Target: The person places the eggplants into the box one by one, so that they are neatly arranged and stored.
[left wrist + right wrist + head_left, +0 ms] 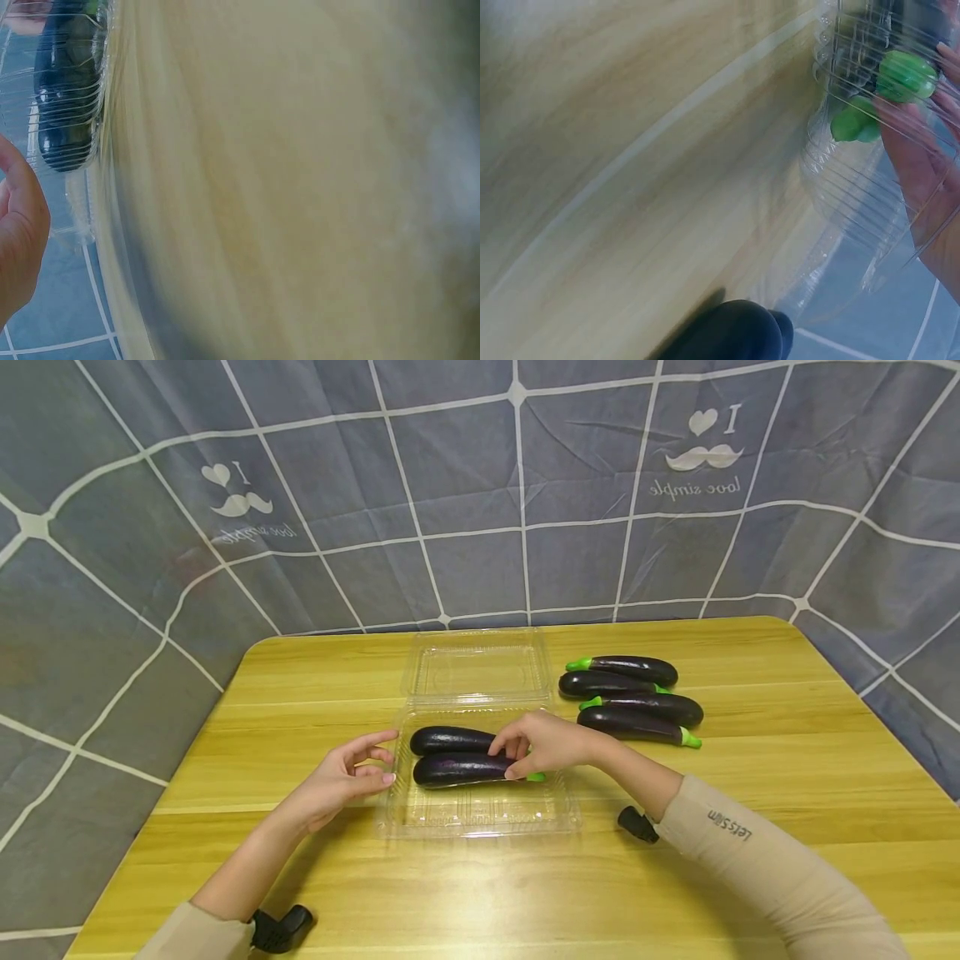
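Observation:
A clear plastic clamshell box (480, 818) lies on the table, with two dark eggplants side by side in its base. My right hand (551, 745) reaches in over the right wall and grips the nearer eggplant (457, 770) near its green stem end, thumb on the near side. Just behind lies the other eggplant (450, 740), its right end hidden by my fingers. In the right wrist view, green stems (906, 76) show through the ridged wall beside the fingers. My left hand (341, 781) is at the box's left wall, thumb and forefinger apart, fingertips right at the rim.
The box's clear lid (480, 670) is folded back flat behind the base. To the right, several more eggplants (637, 722) lie in a loose stack on the wooden table (300, 677). A grey checked cloth (465, 568) hangs around the table's back and sides.

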Action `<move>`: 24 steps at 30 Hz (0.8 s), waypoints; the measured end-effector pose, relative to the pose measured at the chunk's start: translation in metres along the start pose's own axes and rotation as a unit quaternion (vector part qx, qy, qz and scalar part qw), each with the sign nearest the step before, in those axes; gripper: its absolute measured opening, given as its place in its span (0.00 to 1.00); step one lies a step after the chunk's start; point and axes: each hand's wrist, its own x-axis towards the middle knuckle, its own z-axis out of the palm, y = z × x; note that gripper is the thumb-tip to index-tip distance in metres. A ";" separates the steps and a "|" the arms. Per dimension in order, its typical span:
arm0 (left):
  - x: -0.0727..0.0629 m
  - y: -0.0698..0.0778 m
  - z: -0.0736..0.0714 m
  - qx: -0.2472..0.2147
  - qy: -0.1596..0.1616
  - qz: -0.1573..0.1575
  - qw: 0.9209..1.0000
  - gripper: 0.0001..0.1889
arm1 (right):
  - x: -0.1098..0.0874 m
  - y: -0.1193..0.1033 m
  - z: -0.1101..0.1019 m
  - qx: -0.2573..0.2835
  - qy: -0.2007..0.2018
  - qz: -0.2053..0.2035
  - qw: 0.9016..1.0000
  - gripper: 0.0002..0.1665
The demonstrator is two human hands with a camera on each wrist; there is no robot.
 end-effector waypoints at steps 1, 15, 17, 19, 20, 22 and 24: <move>0.000 0.000 0.000 0.001 0.001 -0.001 1.000 0.36 | 0.000 0.000 0.000 -0.003 0.001 0.000 1.000 0.19; 0.000 -0.001 0.001 0.000 0.005 0.005 1.000 0.36 | 0.001 0.004 0.004 -0.024 0.015 -0.017 0.999 0.15; 0.000 -0.001 0.001 0.000 0.006 0.005 1.000 0.36 | 0.001 0.004 0.005 -0.023 0.016 -0.016 0.999 0.16; 0.000 -0.001 0.001 0.000 0.005 0.005 1.000 0.36 | 0.001 0.004 0.005 -0.020 0.018 -0.017 0.999 0.16; 0.000 -0.001 0.001 0.000 0.005 0.005 1.000 0.36 | 0.001 0.004 0.006 -0.018 0.018 -0.017 1.000 0.16; 0.000 -0.001 0.001 0.000 0.004 0.006 1.000 0.35 | 0.001 0.004 0.006 -0.012 0.020 -0.017 1.000 0.17; 0.000 -0.001 0.001 0.001 0.004 0.006 1.000 0.35 | 0.000 0.003 0.005 -0.004 0.021 -0.018 1.000 0.17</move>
